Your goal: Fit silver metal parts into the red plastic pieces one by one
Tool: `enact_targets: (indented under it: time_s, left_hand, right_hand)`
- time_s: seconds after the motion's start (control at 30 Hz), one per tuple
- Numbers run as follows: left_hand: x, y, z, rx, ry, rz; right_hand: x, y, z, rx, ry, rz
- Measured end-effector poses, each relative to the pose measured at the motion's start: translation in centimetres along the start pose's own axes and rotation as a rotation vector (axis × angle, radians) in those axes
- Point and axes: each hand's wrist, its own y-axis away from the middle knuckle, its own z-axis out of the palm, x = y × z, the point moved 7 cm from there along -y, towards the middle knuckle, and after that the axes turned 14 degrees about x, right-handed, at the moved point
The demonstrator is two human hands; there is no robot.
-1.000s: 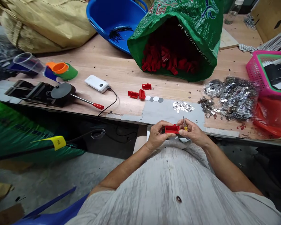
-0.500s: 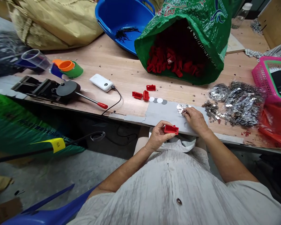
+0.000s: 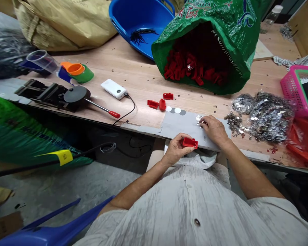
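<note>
My left hand point(image 3: 175, 149) holds a small red plastic housing point(image 3: 190, 142) by its end, just in front of the table edge. My right hand point(image 3: 214, 131) reaches onto a grey mat point(image 3: 181, 123) and pinches at a little heap of shiny metal bits point(image 3: 199, 119), fingers curled together. What it has between the fingertips is too small to see. Three more red housings point(image 3: 159, 101) lie on the wood left of the mat, beside a few round discs point(image 3: 177, 110).
A green sack point(image 3: 220, 20) full of red housings lies open at the back. Bags of metal parts point(image 3: 264, 111) and a pink basket point(image 3: 297, 90) sit right. A blue tub point(image 3: 141, 20), power bank point(image 3: 114, 89), coloured cups point(image 3: 74, 71) and a black lever tool point(image 3: 66, 97) stand left.
My right hand left the red housing and moved forward to the metal bits on the mat. The yellow-tipped tool it held a second ago is out of sight. The left hand kept the housing.
</note>
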Motion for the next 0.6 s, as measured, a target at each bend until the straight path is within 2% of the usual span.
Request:
enact_targets:
  time_s: [0.2, 0.33, 0.43, 0.6]
  left_hand:
    - [-0.3, -0.3, -0.5, 0.071, 0.041, -0.031]
    - [-0.6, -0.5, -0.1, 0.070, 0.186, -0.179]
    - [-0.2, -0.8, 0.4, 0.049, 0.264, -0.246]
    - [0.1, -1.4, 1.2, 0.009, 0.279, -0.225]
  right_hand:
    - [0.7, -0.6, -0.5, 0.013, -0.124, 0.057]
    - [1.8, -0.1, -1.9, 0.058, -0.318, 0.191]
    - [1.0, 1.0, -2.9, 0.030, -0.429, 0.217]
    - [-2.1, 3.3, -3.8, -0.057, -0.738, 0.315]
